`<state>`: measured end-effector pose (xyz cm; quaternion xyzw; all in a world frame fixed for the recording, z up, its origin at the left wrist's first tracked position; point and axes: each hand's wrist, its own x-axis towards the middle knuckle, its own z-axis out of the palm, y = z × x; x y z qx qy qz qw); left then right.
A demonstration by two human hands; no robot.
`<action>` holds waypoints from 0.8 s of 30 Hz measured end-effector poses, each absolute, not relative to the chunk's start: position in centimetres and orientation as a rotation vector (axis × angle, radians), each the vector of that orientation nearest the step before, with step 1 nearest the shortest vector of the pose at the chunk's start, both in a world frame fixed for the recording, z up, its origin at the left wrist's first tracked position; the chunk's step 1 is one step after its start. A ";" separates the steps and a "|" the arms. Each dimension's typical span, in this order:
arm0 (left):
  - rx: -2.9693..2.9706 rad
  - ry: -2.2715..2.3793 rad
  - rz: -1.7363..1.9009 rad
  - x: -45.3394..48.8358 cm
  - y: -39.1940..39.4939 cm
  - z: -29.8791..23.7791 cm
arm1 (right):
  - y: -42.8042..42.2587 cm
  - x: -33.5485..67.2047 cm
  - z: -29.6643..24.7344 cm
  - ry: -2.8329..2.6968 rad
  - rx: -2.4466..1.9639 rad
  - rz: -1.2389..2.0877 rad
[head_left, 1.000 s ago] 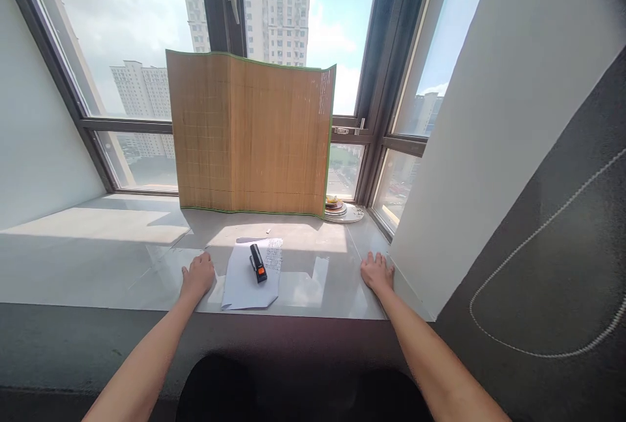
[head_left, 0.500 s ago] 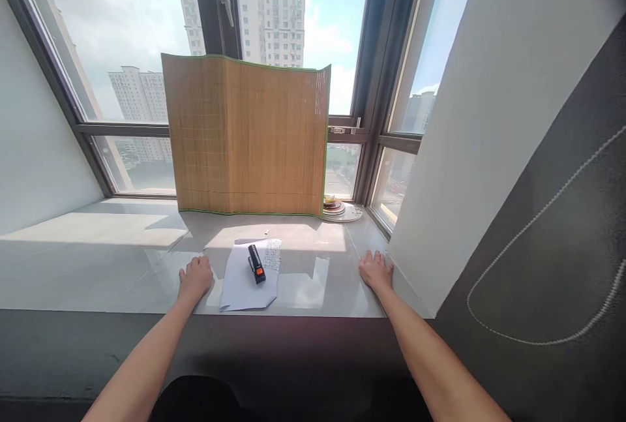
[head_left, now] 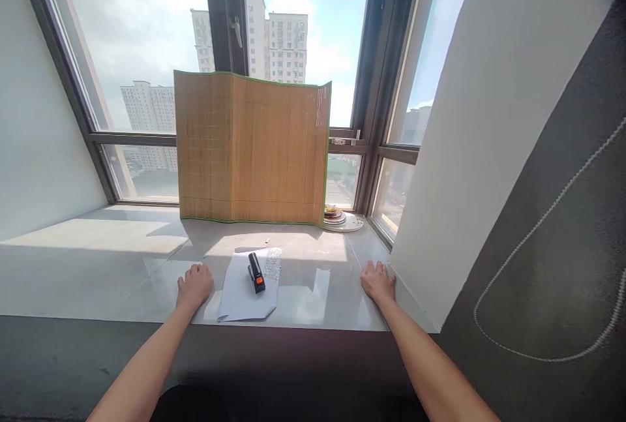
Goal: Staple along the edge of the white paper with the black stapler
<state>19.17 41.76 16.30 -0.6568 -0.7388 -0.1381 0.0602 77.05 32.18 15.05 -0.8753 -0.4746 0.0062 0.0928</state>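
Both of my hands rest on a glossy pale window sill (head_left: 98, 265). My left hand (head_left: 194, 285) lies palm down with its fingers curled in, just left of a white sheet of paper (head_left: 242, 291). A black stapler with an orange patch (head_left: 255, 272) lies on that paper. My right hand (head_left: 377, 280) lies flat with fingers stretched out, close to the white wall on the right. Neither hand holds anything.
A bamboo mat with green edging (head_left: 252, 148) stands upright against the window at the back of the sill. A small round dish with items (head_left: 342, 218) sits at its right end. White walls (head_left: 489, 115) bound the sill left and right. A dark ledge runs along the front.
The view has shifted slightly down and right. Both hands stay in the same places on the sill; the paper and stapler have not moved.
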 end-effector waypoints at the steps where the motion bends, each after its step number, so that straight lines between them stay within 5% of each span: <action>1: -1.984 -2.239 -0.420 19.2 41.8 16.4 | 32.2 77.1 15.1 -1.415 -2.597 0.024; 24: -2.050 -2.419 -0.335 19.9 41.4 18.1 | 32.8 77.6 13.7 -1.407 -2.564 -0.092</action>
